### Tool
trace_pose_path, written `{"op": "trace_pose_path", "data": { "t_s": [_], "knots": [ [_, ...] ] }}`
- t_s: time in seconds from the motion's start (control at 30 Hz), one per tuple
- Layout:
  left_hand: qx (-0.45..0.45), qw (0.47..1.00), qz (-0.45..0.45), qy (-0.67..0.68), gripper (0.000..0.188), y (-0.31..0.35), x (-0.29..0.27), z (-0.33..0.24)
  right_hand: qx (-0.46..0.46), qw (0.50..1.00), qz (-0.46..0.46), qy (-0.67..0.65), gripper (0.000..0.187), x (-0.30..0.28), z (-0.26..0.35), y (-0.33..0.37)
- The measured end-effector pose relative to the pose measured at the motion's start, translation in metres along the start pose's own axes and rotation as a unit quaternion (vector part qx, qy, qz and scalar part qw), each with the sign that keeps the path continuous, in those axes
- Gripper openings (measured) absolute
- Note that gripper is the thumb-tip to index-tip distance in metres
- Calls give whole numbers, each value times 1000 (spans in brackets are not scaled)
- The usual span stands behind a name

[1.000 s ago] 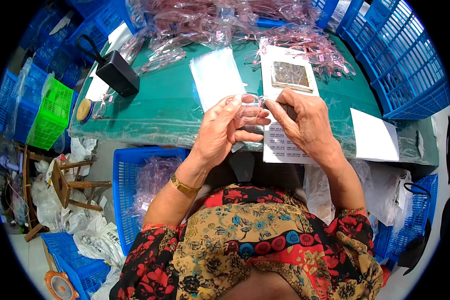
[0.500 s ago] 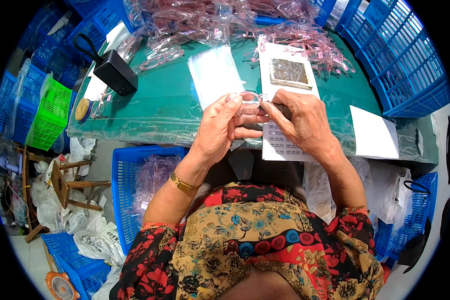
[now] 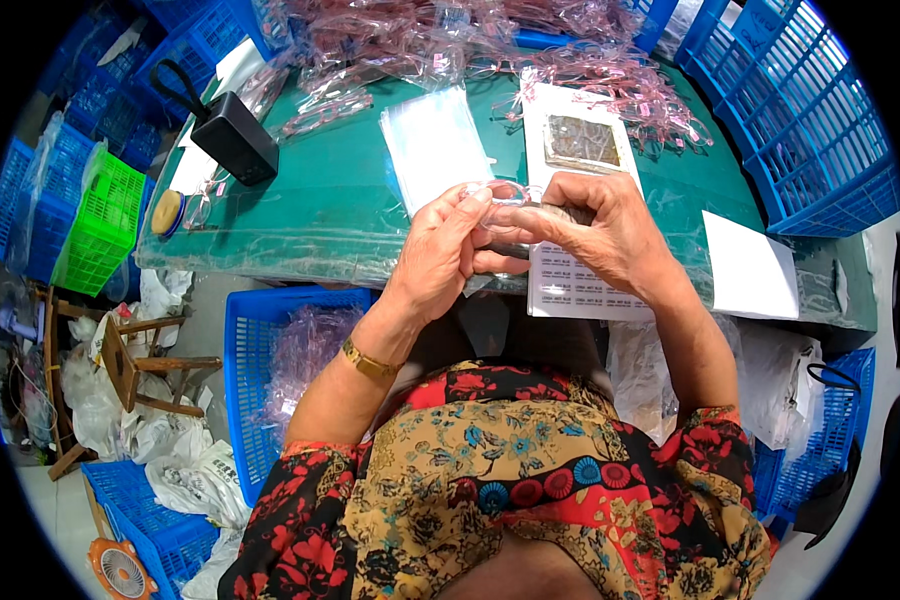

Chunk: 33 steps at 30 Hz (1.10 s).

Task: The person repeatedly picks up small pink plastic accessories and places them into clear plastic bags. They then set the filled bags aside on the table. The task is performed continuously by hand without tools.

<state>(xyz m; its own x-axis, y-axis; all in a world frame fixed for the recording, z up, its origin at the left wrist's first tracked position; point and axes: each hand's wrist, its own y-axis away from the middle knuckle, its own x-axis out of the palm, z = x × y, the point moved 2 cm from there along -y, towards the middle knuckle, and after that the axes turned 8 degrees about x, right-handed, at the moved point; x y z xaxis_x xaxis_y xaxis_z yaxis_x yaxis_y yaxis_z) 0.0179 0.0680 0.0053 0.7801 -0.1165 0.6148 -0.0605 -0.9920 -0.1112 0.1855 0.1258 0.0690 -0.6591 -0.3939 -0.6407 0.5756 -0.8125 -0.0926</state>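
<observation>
Between both hands, over the table's near edge, is a pair of eyeglasses point(image 3: 500, 192) with a clear pinkish frame. My left hand point(image 3: 445, 240) pinches its left side between thumb and fingers. My right hand point(image 3: 605, 225) is closed at its right side, thumb reaching toward a lens. Something small and greyish shows under the right fingers, too hidden to name. Below the right hand lies a white sheet of printed labels point(image 3: 580, 285). Just beyond the hands are a stack of clear plastic sleeves point(image 3: 438, 145) and a framed brownish pad point(image 3: 582, 142) on white paper.
Bagged pink glasses point(image 3: 390, 40) heap along the back of the green table point(image 3: 320, 215). A black box-shaped device point(image 3: 235, 140) with a loop stands at left, near a round sponge pot point(image 3: 168, 212). Blue crates point(image 3: 800, 120) flank the table; a wooden stool point(image 3: 135, 365) lies left.
My right hand has turned a little and its thumb has shifted along the glasses' right side. The left hand keeps its pinch. The whole view has shifted slightly.
</observation>
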Motion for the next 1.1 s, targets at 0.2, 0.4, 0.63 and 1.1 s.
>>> {"op": "trace_pose_path", "data": {
  "t_s": [0.2,0.4,0.63,1.1],
  "knots": [
    [0,1000,13,-13,40,-1,1,-1,-8,998,9,56,45,0,-3,-7],
    [-1,1000,20,-11,35,-3,3,-2,-34,993,-6,111,43,-2,-8,-11],
    [0,999,20,-26,39,-2,2,-1,-20,993,-9,114,46,-1,-8,-11],
    [2,999,23,-38,42,-3,1,0,2,996,15,91,48,-2,-14,-12]
  ]
}}
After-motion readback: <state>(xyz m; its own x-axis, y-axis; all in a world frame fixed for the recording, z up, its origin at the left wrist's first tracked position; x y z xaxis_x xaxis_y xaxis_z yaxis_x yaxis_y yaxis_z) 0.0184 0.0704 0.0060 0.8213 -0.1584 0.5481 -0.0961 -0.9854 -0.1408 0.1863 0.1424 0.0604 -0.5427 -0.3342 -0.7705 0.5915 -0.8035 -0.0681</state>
